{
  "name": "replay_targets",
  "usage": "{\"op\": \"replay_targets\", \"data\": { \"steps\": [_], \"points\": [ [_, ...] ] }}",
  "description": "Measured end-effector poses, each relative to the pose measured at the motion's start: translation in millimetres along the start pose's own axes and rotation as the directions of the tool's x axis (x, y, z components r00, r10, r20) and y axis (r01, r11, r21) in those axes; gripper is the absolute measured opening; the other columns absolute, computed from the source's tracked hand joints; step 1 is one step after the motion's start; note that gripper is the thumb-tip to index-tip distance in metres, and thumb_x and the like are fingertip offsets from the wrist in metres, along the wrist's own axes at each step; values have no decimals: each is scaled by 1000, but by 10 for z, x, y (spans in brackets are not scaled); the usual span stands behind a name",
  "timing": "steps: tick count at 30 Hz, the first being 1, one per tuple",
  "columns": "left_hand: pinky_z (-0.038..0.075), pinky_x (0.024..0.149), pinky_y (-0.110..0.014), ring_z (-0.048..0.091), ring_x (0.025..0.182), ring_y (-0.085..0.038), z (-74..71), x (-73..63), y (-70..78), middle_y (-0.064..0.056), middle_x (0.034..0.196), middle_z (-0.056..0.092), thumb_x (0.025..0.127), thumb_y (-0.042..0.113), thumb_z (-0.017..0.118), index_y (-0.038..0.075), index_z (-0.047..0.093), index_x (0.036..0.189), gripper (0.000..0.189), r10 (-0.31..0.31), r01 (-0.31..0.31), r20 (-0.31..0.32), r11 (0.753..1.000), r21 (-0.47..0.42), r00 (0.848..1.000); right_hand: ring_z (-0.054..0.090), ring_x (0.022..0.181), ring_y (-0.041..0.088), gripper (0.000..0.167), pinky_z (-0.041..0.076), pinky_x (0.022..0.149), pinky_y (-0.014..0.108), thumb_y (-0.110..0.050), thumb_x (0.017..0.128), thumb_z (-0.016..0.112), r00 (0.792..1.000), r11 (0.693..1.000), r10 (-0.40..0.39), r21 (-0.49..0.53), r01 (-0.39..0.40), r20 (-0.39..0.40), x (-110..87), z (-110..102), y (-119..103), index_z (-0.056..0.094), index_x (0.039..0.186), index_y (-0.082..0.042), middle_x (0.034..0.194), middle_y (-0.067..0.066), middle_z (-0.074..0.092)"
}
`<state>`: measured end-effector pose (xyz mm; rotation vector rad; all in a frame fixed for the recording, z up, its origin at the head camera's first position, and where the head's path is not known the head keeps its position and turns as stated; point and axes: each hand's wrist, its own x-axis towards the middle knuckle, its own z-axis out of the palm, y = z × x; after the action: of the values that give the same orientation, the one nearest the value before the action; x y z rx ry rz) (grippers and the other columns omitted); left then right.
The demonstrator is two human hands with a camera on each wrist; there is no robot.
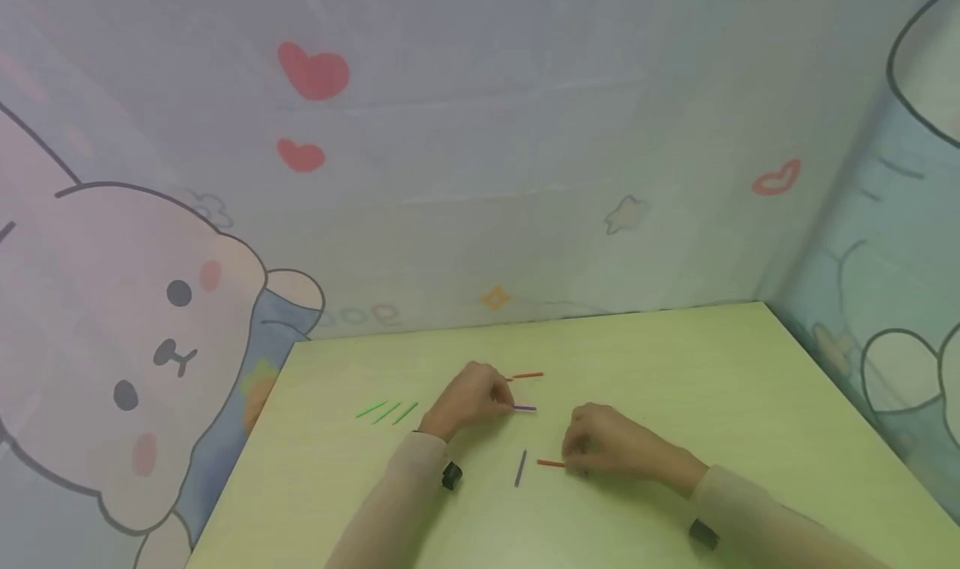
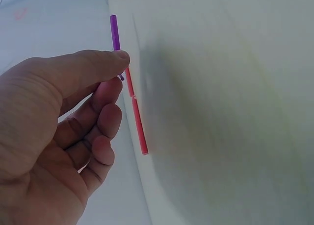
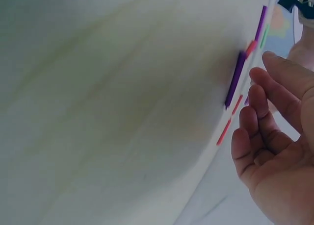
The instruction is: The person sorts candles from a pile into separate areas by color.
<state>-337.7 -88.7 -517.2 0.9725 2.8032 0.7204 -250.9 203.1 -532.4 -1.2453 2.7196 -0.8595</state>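
Observation:
My left hand [image 1: 471,398] pinches a purple stick [image 2: 115,33] between thumb and forefinger, and both stick ends show past the fingertips. Just beyond that hand two red sticks [image 2: 140,127] lie almost end to end; the left one is partly covered by the hand in the head view. My right hand [image 1: 611,444] hovers low at the right, fingers loosely curled, with nothing between thumb and forefinger. Beside its fingertips lies a purple stick [image 3: 235,79], hidden by the hand in the head view. One end meets a red stick [image 1: 551,463]. Another purple stick [image 1: 521,468] lies left of that.
Three green sticks [image 1: 386,412] lie slanted side by side, left of my left hand. The pale yellow tabletop [image 1: 675,361] ends at the back against a cloth wall [image 1: 465,136] printed with hearts and a cartoon animal. Each wrist wears a small dark device [image 1: 452,476].

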Motion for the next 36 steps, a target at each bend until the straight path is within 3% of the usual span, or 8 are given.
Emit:
{"op": "replay_targets", "data": {
  "steps": [7, 12, 16, 23, 30, 36],
  "points": [
    [59, 77, -24, 68, 85, -5, 48, -35, 40, 12, 85, 79, 94, 10, 88, 19, 89, 88, 11, -14, 15, 37, 999, -35, 999, 51, 82, -1, 15, 49, 78, 25, -13, 90, 90, 999, 996, 37, -78, -36, 4, 75, 90, -57, 80, 86, -24, 84, -18, 61],
    [58, 76, -23, 68, 83, -3, 39, -38, 59, 14, 84, 78, 94, 10, 88, 19, 88, 88, 11, 17, -17, 22, 1000, -8, 1000, 48, 81, -1, 20, 49, 77, 25, -10, 90, 89, 998, 992, 56, -117, -54, 15, 110, 83, -79, 78, 84, -24, 82, -19, 59],
    [58, 77, -23, 68, 83, -3, 33, -44, 70, 13, 84, 78, 93, 9, 88, 18, 88, 88, 11, 38, -38, 18, 999, 2, 999, 49, 80, -1, 19, 49, 76, 26, -11, 90, 90, 997, 991, 68, -120, -64, 25, 129, 74, -91, 78, 84, -24, 82, -19, 59],
    [58, 76, -22, 67, 81, -2, 43, -83, 99, 16, 83, 76, 96, 10, 87, 18, 89, 90, 10, 17, -16, 35, 1000, -18, 999, 51, 81, -1, 18, 50, 77, 27, -12, 92, 89, 996, 992, 89, -96, -86, 30, 145, 57, -77, 78, 85, -25, 83, -18, 60],
    [58, 79, -23, 69, 83, -4, 46, -93, 104, 11, 84, 79, 94, 8, 87, 17, 88, 89, 11, 40, -40, 24, 999, 14, 999, 60, 89, 3, 18, 57, 82, 31, -10, 97, 86, 993, 991, 115, -59, -116, -24, 213, -196, -53, 79, 89, -24, 90, -17, 65],
    [58, 83, -24, 68, 85, -4, 77, -94, 90, 5, 88, 82, 93, 6, 85, 16, 88, 90, 11, 52, -53, 34, 999, 4, 998, 66, 93, 10, 13, 59, 84, 32, -10, 98, 86, 992, 991, 103, -83, -108, -67, 395, -505, -21, 80, 95, -21, 94, -14, 67]
  ]
}}
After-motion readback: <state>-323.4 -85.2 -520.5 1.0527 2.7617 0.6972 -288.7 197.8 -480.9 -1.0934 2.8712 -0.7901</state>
